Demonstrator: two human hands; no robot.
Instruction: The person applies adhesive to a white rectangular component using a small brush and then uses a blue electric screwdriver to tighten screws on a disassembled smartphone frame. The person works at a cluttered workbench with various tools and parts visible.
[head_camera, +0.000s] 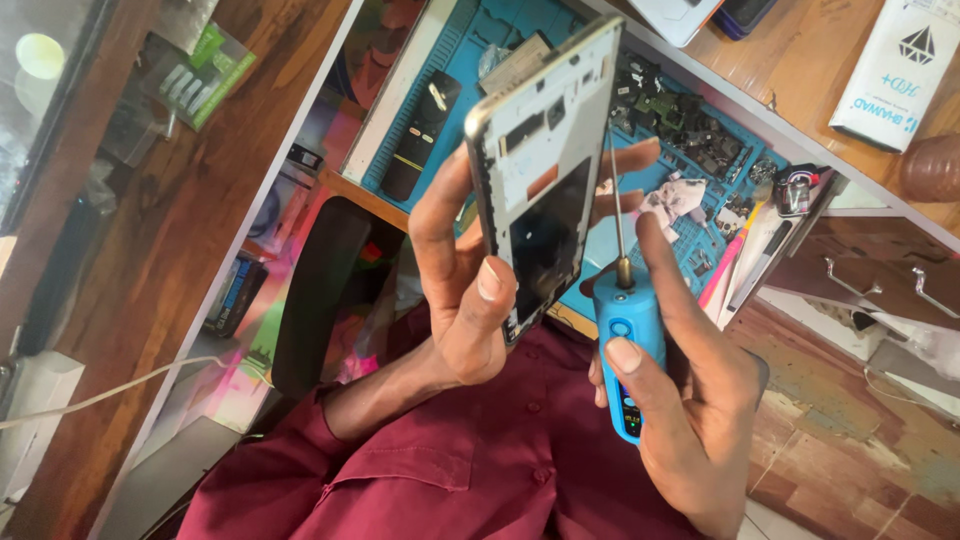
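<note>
While clamped at its long edges by the left hand (462, 290), opened phone frame (545, 165) held up above the counter's near edge (345, 185); thin, light, likely fragile, best kept by the rims. Right hand (690, 390) closed round blue electric screwdriver (626, 340), bit tip near frame's upper right edge.

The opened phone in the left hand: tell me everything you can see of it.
The opened phone is a slim rectangular body with a pale metallic frame, its back cover off. Inside show a white mid-plate, small cutouts near the top and a large dark empty bay lower down. The left hand holds it upright, thumb on its face. The blue electric screwdriver, in the right hand, has its thin bit alongside the phone's right edge.
</note>
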